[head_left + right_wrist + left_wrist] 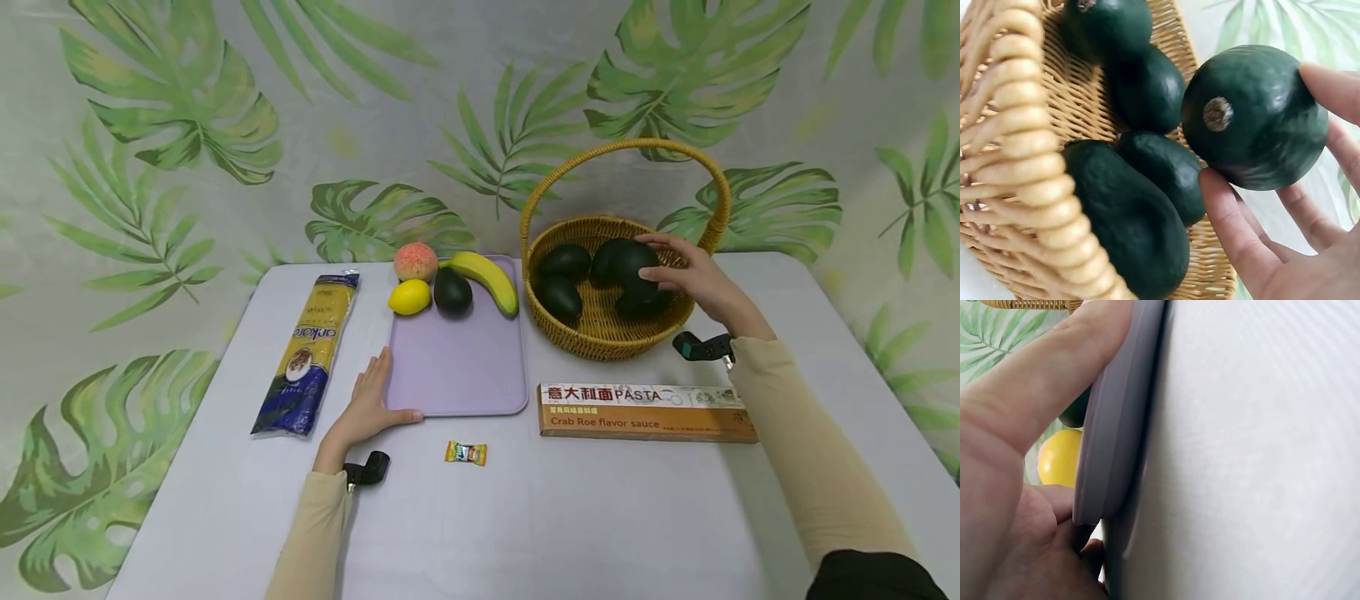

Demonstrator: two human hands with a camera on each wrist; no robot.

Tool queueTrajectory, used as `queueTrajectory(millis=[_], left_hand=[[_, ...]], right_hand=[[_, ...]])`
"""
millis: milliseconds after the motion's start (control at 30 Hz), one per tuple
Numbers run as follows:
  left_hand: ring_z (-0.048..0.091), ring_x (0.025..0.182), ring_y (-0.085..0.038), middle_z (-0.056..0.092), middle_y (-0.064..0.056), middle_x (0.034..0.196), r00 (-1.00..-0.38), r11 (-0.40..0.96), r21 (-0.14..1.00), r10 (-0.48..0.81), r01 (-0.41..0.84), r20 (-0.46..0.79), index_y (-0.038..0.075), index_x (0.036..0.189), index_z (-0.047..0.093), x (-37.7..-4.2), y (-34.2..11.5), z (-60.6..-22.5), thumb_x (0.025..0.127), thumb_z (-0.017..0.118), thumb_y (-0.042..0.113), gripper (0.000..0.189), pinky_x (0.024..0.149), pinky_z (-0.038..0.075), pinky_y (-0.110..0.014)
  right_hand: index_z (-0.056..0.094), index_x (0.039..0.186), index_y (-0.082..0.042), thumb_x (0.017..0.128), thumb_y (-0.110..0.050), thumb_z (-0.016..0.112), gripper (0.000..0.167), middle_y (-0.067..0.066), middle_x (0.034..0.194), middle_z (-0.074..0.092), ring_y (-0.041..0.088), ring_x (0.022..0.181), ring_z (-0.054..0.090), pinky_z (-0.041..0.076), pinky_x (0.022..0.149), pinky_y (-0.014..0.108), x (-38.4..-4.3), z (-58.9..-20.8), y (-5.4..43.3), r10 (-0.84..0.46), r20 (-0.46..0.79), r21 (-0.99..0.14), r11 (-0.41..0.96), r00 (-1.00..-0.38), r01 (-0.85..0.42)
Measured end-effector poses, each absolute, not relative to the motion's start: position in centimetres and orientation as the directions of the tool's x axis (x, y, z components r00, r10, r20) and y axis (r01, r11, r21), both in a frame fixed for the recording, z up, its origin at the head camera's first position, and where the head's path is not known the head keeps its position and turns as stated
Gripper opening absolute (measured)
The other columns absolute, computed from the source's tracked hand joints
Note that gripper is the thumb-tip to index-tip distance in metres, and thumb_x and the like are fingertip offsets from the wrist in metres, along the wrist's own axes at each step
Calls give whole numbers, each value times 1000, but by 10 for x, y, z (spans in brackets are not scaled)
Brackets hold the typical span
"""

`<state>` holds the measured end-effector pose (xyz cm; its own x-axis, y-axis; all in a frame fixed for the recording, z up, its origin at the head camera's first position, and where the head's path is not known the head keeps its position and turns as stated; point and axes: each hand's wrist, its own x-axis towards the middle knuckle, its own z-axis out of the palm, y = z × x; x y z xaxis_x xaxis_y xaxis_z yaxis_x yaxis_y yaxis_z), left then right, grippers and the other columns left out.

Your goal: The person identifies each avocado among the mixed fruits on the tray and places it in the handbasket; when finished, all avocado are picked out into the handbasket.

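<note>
My right hand grips a dark green avocado between thumb and fingers, lifted over the wicker basket. Several more avocados lie inside the basket below it. At the near left corner of a lilac tray, my left hand rests with its fingers along the left side and its thumb along the front edge. Toward the tray's back sit a peach, a lemon, one avocado on the tray and a banana.
Left of the tray lies a pasta packet in yellow and blue. A long pasta box lies in front of the basket. One small wrapped candy is on the white table before the tray. The basket's tall handle arches above it.
</note>
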<state>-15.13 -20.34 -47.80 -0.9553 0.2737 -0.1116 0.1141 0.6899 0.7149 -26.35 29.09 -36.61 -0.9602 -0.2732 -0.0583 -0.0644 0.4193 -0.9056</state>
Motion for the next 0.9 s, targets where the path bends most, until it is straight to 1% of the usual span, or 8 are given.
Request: queueTrajectory(millis=[200,333,400,567,667,767,800,900], left_hand=[[-8,143,-36,-3,-23,156,-955,696,710,271,107,-123,-6,150,-2,-151,-203,-478,75,81,37,120,113,-9,-51],[-8,143,-37,-3,-23,156,-955,693,713,269,105,-120,-6,150,-2,-150,-203,-478,75,82,38,121,113,-9,-52],[-7,143,-37,-3,-24,156,-955,693,713,270,107,-119,-6,150,-2,-150,-204,-479,74,81,38,121,113,-9,-52],[-7,143,-37,-2,-23,156,-955,693,713,270,106,-121,-6,150,-2,-151,-204,-480,74,81,39,121,113,-8,-52],[-7,143,-36,-2,-23,156,-956,695,712,267,100,-126,-5,150,-2,-151,-203,-479,74,82,38,121,113,-8,-51],[-7,143,-36,-2,-22,157,-956,698,710,264,98,-127,-5,150,-2,-151,-203,-478,74,81,38,121,114,-8,-51],[-7,143,-35,-2,-22,157,-956,698,709,264,99,-126,-4,150,-2,-151,-203,-478,74,81,38,121,114,-8,-51],[-7,143,-35,-2,-22,157,-957,698,710,263,98,-126,-4,151,-2,-151,-203,-478,74,82,38,121,114,-8,-51]], right_hand=[[40,145,-13,93,-23,64,58,9,149,28,30,124,40,49,82,27,-270,-366,282,-291,-62,-881,466,-955,-85],[43,143,-9,91,-19,66,57,14,144,32,33,125,37,48,82,34,-276,-366,271,-312,-63,-860,498,-948,-106],[45,141,-8,91,-18,67,56,16,142,34,34,125,37,48,82,35,-279,-366,265,-321,-63,-847,518,-945,-120],[49,138,-6,90,-13,68,52,19,142,36,35,121,38,48,78,41,-288,-366,253,-357,-50,-802,571,-933,-176],[51,134,-3,89,-10,67,48,23,139,35,37,121,37,42,88,50,-292,-368,247,-376,-51,-765,610,-925,-206],[54,129,1,88,-6,66,43,27,133,39,42,120,38,36,95,58,-294,-371,242,-405,-94,-707,670,-910,-225],[54,127,2,87,-4,66,42,29,130,41,43,119,39,34,97,59,-295,-371,241,-414,-108,-687,688,-904,-233],[55,125,3,85,-1,65,42,30,126,47,45,116,43,37,95,61,-295,-373,239,-428,-159,-651,723,-890,-231]])
